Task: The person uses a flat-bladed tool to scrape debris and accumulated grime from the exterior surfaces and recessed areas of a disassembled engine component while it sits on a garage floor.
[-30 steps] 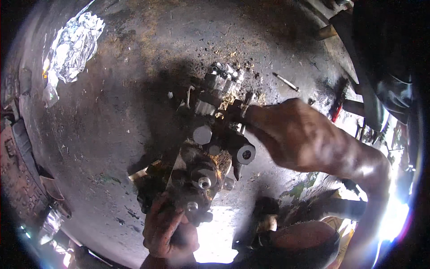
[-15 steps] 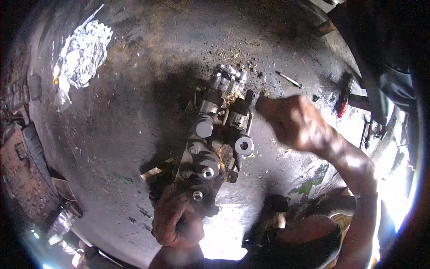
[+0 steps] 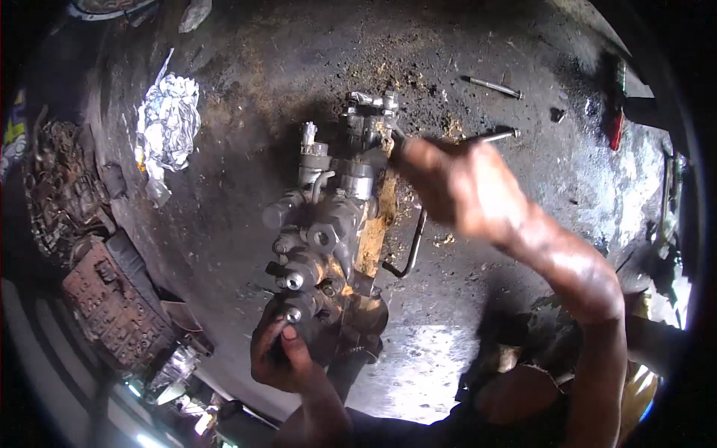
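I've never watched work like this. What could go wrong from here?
The left fingers grip the near end of the bulky metal assembly; it might shift if that hold slips.
The right fingers, blurred, are close to its far end, so a slip could scrape them on metal edges.
Loose grit lies around that end and might get into openings like the round hole.

one head-worn fisheye, looking down from the near side, pretty close over the bare left hand and right hand
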Demonstrator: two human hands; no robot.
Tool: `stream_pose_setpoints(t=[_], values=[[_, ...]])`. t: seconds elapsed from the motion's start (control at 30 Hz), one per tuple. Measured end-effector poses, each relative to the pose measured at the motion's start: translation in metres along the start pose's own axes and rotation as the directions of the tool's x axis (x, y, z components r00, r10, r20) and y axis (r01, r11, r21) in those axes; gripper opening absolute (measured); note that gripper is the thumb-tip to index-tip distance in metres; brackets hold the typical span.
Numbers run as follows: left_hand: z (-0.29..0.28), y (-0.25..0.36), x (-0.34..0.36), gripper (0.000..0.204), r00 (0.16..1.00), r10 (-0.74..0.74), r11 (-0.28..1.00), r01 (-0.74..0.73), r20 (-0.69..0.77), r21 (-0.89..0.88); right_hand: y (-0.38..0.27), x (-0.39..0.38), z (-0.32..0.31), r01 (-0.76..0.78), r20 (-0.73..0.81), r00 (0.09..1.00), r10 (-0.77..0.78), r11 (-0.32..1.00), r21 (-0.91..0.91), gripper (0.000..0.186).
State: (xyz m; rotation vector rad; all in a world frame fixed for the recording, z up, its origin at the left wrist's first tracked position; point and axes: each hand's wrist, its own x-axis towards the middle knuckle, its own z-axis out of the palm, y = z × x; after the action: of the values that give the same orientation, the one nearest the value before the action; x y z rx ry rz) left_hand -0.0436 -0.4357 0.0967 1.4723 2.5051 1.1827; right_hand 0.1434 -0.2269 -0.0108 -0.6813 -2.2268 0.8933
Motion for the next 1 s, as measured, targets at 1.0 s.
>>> stream_pose_setpoints(t=[1.0], values=[[-0.016,-0.014,-0.008,0.029,0.992,-0.099,0.989,0.107,-0.084,0.1,-0.024,0.006,-0.009,-0.232,0.166,0.965,0.201,0.953,0.193,0.022]])
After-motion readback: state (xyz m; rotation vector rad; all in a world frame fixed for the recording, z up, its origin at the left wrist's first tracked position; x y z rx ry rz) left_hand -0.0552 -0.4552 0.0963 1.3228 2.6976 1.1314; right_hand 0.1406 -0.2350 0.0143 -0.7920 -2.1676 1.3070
